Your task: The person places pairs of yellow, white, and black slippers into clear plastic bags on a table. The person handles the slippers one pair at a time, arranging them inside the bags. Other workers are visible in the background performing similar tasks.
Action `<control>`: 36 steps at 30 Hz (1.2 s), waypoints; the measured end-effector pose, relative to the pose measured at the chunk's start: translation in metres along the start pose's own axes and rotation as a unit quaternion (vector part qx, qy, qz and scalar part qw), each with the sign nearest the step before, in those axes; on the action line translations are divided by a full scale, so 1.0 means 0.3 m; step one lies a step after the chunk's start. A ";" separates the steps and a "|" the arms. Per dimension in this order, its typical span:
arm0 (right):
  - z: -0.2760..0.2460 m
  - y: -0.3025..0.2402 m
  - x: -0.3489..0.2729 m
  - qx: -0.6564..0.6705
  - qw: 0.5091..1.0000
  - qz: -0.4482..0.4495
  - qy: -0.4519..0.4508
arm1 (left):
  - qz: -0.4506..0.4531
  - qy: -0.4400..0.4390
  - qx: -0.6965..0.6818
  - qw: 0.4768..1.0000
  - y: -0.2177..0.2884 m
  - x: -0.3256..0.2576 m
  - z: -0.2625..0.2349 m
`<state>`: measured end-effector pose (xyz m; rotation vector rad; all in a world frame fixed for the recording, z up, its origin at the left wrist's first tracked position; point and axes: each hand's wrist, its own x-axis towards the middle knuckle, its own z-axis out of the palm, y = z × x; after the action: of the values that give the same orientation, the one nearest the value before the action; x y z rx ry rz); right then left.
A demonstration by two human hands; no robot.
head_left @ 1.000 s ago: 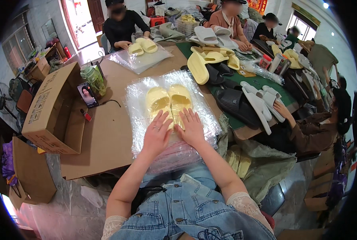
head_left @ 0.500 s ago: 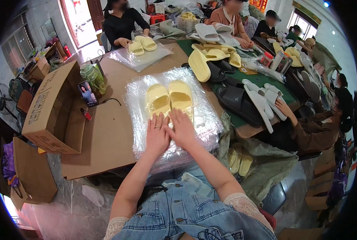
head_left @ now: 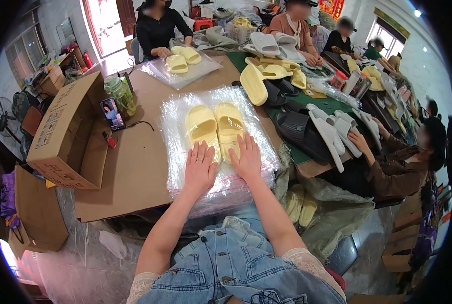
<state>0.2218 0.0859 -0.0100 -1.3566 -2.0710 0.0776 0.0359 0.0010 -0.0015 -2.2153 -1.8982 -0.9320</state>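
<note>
A pair of pale yellow slide sandals (head_left: 202, 125) lies side by side inside a clear plastic bag, toes away from me. Beneath it is a thick stack of clear plastic bags (head_left: 260, 133) on the brown cardboard-covered table. My left hand (head_left: 200, 164) rests flat over the heel of the left sandal, fingers stretched out. Lying flat at the heel of the right sandal is my right hand (head_left: 247, 158), its fingers spread and pointing away from me. Neither hand grips anything. The palms hide part of both heels.
An open cardboard box (head_left: 66, 134), a phone (head_left: 112, 114) and a green bottle (head_left: 119, 96) stand at the left. Black, grey and yellow slides (head_left: 254, 83) crowd the right. Across the table a person has yellow slides (head_left: 177, 64) on a bag. Another person (head_left: 400, 162) handles grey slides.
My right hand has slid to the right, away from my left hand, onto the right sandal's heel. The person at the right has brought another grey slide into view.
</note>
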 end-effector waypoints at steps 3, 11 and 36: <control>0.010 0.002 0.000 0.006 1.000 -0.011 0.016 | -0.002 -0.001 0.001 1.000 0.000 -0.001 -0.008; 0.012 0.004 -0.004 0.025 0.998 -0.028 0.056 | 0.004 0.003 0.003 1.000 0.012 0.004 -0.022; 0.004 0.010 -0.008 0.032 0.997 -0.032 0.055 | 0.006 0.017 -0.004 1.000 0.017 -0.002 -0.014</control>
<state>0.2240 0.0856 -0.0133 -1.2277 -2.0017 0.0406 0.0390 -0.0025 0.0033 -2.1976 -1.8680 -0.9716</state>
